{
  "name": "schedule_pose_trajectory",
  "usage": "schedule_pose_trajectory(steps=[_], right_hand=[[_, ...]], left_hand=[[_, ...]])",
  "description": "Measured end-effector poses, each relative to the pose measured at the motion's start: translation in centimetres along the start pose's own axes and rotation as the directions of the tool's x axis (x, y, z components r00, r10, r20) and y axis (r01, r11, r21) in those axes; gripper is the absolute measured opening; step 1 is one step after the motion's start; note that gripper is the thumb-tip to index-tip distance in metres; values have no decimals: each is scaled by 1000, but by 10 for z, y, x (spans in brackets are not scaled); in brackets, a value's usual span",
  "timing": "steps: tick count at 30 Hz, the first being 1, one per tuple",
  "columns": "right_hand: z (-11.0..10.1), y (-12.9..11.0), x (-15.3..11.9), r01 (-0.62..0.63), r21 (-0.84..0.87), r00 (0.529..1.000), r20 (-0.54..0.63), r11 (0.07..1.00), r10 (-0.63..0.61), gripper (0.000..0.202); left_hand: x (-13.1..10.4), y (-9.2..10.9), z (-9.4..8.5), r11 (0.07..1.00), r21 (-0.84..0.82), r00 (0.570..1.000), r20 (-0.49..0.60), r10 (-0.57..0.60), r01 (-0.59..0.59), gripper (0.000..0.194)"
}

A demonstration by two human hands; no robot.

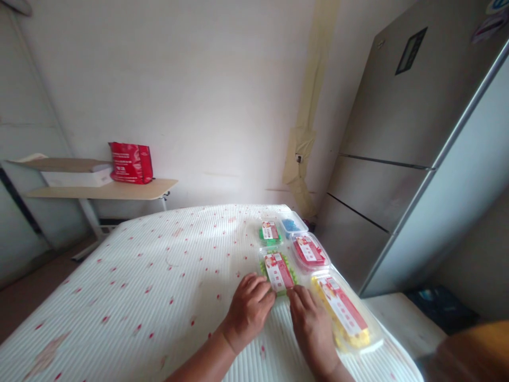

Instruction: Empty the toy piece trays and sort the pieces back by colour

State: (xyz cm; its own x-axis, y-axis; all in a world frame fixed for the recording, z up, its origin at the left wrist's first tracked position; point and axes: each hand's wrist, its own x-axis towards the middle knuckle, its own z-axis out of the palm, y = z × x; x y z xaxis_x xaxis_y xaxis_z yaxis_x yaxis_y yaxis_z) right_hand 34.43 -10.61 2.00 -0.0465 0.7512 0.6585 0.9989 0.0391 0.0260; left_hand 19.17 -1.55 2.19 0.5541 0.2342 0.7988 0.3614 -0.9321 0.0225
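Light-green box [279,271], here on the spotted cloth [159,286] at the near end of the left-hand row, and both hands are right on it! Left hand [250,305] at its near left corner, right hand [312,326] at its near right, fingers bent; whether they're gripping or merely touching, I can't tell.

Look around it: yellow box [345,313] crowds the right side, just beside the right hand, with red box [310,252] beyond that. Dark-green box [270,232] sits directly behind, blue box [293,225] at the far right corner. The left side is open cloth. Over by the wall, a red bag [131,163] and a white carton [77,177] share a side table [159,189]; a grey fridge [382,154] towers on the right.

The count: five clear boxes, one of each colour, two hands, one bag, one carton, one fridge.

And our box? Clear plastic, lying flat, bright green pieces showing round a white-and-red label, its near corners partly hidden by fingers.
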Motion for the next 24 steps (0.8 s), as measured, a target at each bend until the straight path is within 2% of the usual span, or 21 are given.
schedule_pose_trajectory(steps=[3,6,12,18,21,24], right_hand=[[-4,-7,3,91,63,996,-24,994,-89,24],[-3,-10,4,130,95,991,-47,987,-126,26],[4,-7,-1,116,138,993,-26,984,-113,27],[9,8,-4,-65,8,997,-39,998,65,30],[13,12,-4,-9,32,1000,-13,999,10,28],[16,13,-4,10,13,999,-37,1000,-10,26]], left_hand=[[-9,-4,-9,1000,8,1000,7,12,-12,15],[-14,-5,-11,1000,26,1000,0,13,-13,17],[-16,-2,-7,999,35,1000,-1,-1,1,15],[-15,-4,-14,999,40,1000,-14,-24,25,12],[-15,-6,-15,999,35,999,-36,-34,35,13],[-16,-6,-14,998,40,998,-46,-48,50,14]])
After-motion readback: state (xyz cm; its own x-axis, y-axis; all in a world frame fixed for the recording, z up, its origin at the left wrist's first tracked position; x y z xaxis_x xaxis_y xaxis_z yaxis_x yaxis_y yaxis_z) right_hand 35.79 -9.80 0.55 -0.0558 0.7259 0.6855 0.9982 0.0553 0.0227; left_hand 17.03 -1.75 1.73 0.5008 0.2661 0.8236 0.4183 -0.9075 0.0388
